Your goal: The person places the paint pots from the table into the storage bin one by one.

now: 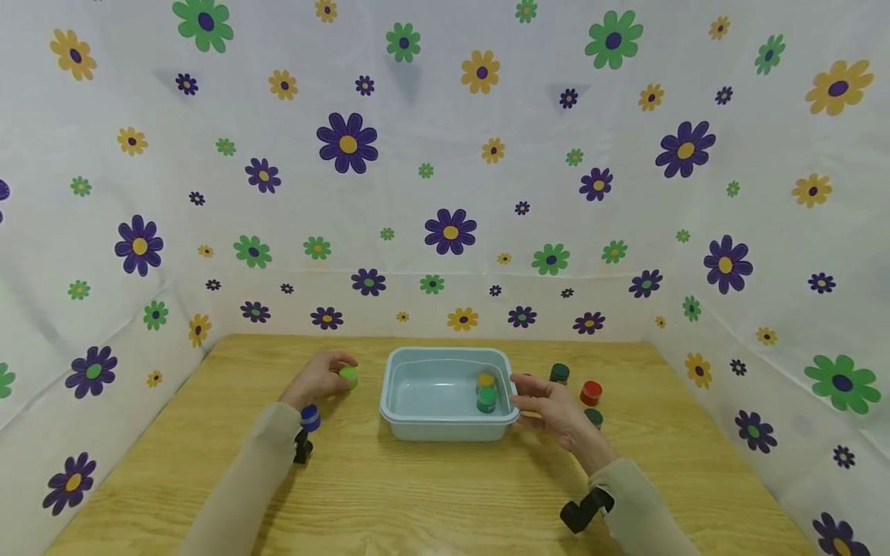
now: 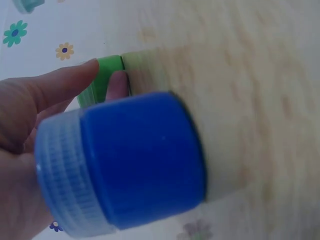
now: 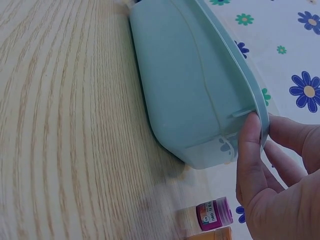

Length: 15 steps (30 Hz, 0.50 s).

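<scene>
Left of the light-blue basin, the left hand pinches a lime-green jar between thumb and fingers; the left wrist view shows the same green jar. A blue jar stands beside the left wrist and looms large in the left wrist view, the blue jar covering part of the hand. The right hand holds the basin's right rim, its fingertips on the rim in the right wrist view, where the basin shows its side. Inside the basin are a yellow jar and a green jar.
Right of the basin stand a dark green jar, a red jar and another dark jar beside the right hand. A purple jar and an orange one show in the right wrist view. Flowered cloth surrounds the wooden table.
</scene>
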Each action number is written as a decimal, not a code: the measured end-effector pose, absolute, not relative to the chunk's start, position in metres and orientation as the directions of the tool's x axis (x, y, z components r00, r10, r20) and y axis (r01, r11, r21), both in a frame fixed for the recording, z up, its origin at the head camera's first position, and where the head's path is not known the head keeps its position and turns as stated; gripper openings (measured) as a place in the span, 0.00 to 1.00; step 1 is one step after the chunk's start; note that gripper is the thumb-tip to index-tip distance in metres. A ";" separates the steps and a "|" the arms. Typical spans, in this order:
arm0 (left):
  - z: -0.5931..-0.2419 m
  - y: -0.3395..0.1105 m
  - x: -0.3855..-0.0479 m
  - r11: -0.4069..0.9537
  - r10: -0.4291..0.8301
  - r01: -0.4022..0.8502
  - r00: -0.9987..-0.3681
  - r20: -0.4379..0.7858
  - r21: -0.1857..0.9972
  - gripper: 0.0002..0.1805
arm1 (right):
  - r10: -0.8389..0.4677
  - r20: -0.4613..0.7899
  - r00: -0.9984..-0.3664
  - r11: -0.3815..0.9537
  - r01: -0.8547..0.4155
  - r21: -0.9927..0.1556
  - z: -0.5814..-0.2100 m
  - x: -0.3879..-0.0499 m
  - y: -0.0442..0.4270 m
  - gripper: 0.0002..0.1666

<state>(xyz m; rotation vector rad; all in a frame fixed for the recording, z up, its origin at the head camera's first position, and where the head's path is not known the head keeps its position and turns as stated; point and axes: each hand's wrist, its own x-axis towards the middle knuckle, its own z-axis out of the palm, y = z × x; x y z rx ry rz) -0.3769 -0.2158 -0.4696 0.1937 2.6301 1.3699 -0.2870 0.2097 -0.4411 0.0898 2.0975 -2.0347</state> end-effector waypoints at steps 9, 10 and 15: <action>-0.468 -0.216 -0.375 0.595 0.186 0.055 -0.980 -0.071 0.802 0.26 | -0.108 -0.208 -0.972 0.047 0.204 -0.978 -0.443 -0.287 0.210 0.30; -0.467 -0.217 -0.375 0.587 0.189 0.060 -0.980 -0.065 0.807 0.27 | -0.109 -0.206 -0.972 0.047 0.202 -0.978 -0.443 -0.287 0.211 0.30; -0.462 -0.221 -0.374 0.470 0.260 0.126 -0.966 -0.001 0.874 0.27 | -0.114 -0.200 -0.973 0.047 0.196 -0.979 -0.443 -0.288 0.211 0.30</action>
